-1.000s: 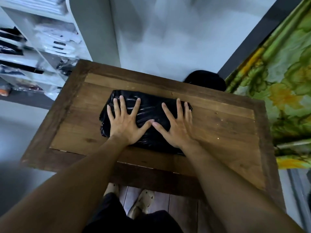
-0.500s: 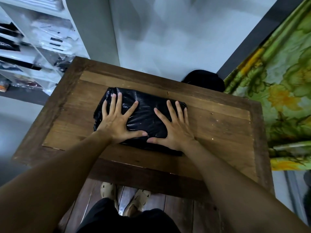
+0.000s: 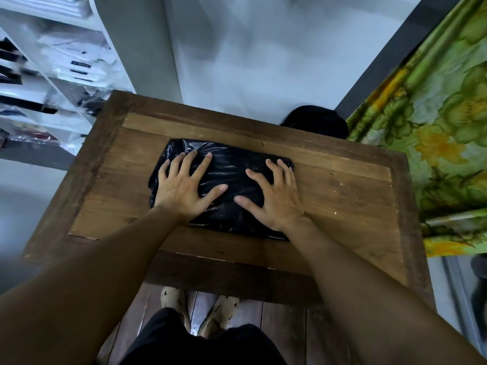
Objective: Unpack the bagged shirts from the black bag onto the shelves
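A shiny black plastic bag [image 3: 232,164] lies flat in the middle of a brown wooden table [image 3: 342,191]. My left hand [image 3: 184,188] rests palm down on the bag's left half with fingers spread. Palm down on the bag's right half lies my right hand [image 3: 276,198], its fingers spread too. The bag's contents are hidden. White shelves [image 3: 63,83] at the upper left hold several bagged shirts [image 3: 76,61].
A green and yellow flowered cloth [image 3: 432,122] hangs along the right. A dark round object [image 3: 319,122] sits behind the table's far edge. A pale wall is beyond. My feet in light shoes [image 3: 200,309] stand on wooden floorboards below the table.
My hands have drawn slightly apart on the bag, thumbs no longer touching. The view has shifted a little; the bag stays flat on the table.
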